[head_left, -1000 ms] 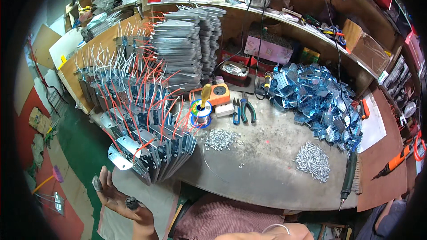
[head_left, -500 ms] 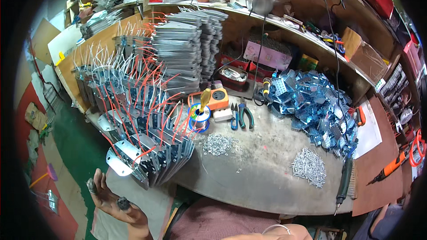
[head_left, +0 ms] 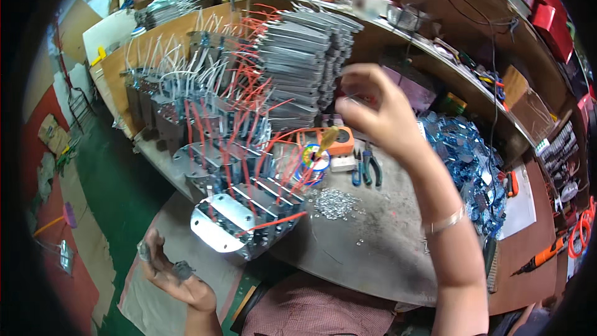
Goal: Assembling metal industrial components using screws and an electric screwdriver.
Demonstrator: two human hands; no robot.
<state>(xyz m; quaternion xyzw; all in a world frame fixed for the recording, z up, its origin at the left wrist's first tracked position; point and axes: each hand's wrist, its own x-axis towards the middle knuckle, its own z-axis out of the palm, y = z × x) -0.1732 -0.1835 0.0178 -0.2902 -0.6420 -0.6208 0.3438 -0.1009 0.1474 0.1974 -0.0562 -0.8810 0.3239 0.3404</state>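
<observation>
- Left hand [head_left: 177, 274]: low, off the near-left edge of the worktable [head_left: 373, 255], palm up. Fingers curled partway, loosely cupping a small dark metal part [head_left: 183, 269]; a second greyish bit sits at the fingertips, too blurred to identify.
- Right hand [head_left: 379, 112]: raised well above the worktable, over the pliers [head_left: 367, 167]. Thumb and forefinger pinched together, other fingers curled in. What's pinched is too small and blurred to tell. Metal bangle [head_left: 444, 224] on the wrist.
- Nearest bracket assembly [head_left: 239, 221]: shiny metal plates with red wires, at the near-left edge of the worktable, just right of and above the left hand, not touching it.
- More of the same assemblies in rows behind it, along the table's left side, white and red wires sticking up.
- Pile of small screws [head_left: 333, 202] on the worktable, just right of the nearest assembly.
- Wire spool [head_left: 314, 162] behind the screws, beside the pliers.
- Heap of blue-filmed metal pieces [head_left: 466, 155] at the worktable's right side.
</observation>
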